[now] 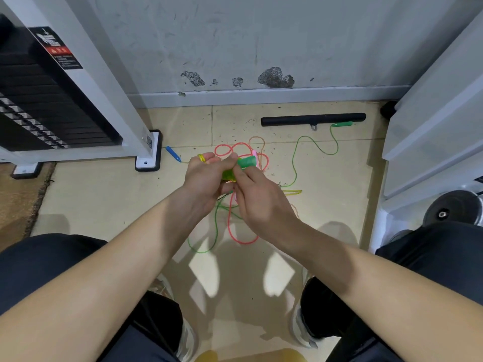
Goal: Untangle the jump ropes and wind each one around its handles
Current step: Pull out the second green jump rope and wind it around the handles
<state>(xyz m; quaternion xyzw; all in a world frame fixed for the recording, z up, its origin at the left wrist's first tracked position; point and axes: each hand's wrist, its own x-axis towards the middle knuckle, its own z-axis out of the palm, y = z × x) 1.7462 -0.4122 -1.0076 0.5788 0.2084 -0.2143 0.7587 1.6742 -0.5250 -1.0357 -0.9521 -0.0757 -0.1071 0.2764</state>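
My left hand and my right hand meet above the floor, both closed around a green jump rope handle with rope wound on it; a yellow loop sticks out over my left fingers. The green rope trails right across the tiles to its other green handle. A pink rope lies tangled under my hands, looping down to the pink rope's lower loop. A yellow rope lies right of my hand. A blue handle rests at left.
A black bar handle lies near the wall. A white gym machine frame with a black weight stack stands at left. White equipment and a dumbbell are at right. My knees flank the tiled floor.
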